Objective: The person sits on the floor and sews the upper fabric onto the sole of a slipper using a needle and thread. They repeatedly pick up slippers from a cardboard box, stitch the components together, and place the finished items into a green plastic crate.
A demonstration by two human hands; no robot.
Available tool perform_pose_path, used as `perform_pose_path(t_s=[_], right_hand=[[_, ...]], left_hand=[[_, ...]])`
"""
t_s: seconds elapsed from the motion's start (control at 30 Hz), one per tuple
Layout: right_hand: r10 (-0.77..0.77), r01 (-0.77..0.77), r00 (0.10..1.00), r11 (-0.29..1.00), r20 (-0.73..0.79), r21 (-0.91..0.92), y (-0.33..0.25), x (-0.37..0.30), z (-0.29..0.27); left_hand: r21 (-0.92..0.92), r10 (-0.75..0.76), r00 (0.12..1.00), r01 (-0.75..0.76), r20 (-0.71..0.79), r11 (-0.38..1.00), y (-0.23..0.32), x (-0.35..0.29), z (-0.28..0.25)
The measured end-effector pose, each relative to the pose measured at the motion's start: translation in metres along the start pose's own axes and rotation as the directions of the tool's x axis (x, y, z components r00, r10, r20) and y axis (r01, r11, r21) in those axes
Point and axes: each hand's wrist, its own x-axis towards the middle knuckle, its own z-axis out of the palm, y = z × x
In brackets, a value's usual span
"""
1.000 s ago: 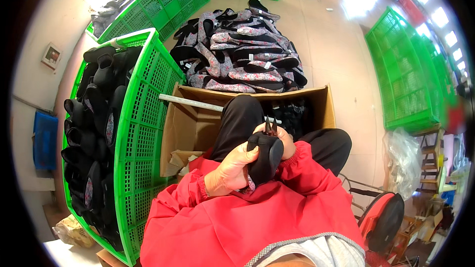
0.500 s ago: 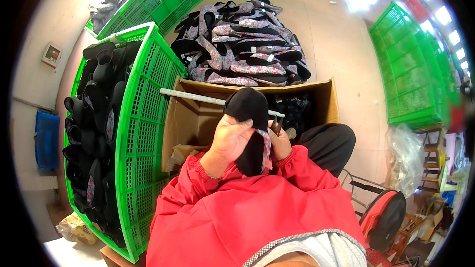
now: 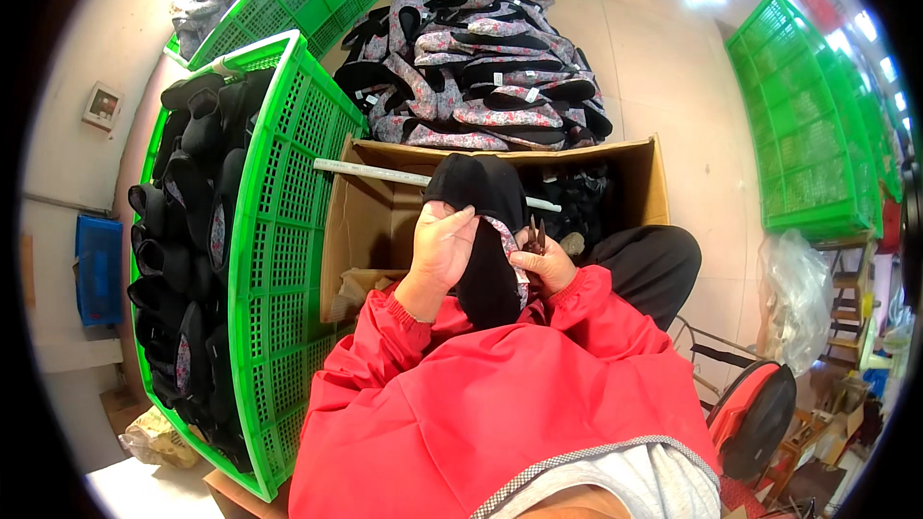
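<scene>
A black slipper (image 3: 488, 279) with a floral-patterned edge hangs in front of my chest. My left hand (image 3: 442, 245) is closed on it, with the thumb on its near face and the fingers hidden behind or inside. Closed round a small pair of dark thread snips (image 3: 536, 233), my right hand (image 3: 552, 266) has its thumb against the slipper's floral edge. The two blade tips point up and away from the slipper.
An open cardboard box (image 3: 423, 152) lies just beyond my hands, with a pale rod (image 3: 370, 171) across it and dark items inside. Behind it is a heap of floral slippers (image 3: 471, 67). A green crate (image 3: 288, 279) of dark slippers stands left; more green crates (image 3: 803, 125) stand right.
The slipper has turned and tilted a little in my left hand, showing more of its floral edge. My right hand has come onto that edge, and the snips now point upward more visibly.
</scene>
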Motion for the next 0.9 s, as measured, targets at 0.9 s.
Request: perform_pose_path(t_s=[0.9], right_hand=[[-0.276,0.347,0.842,0.935,-0.464,0.074,0.023,-0.001,-0.001]], left_hand=[[0.916,0.052,0.998,0.003,-0.026,0.402,-0.004,-0.065,-0.02]])
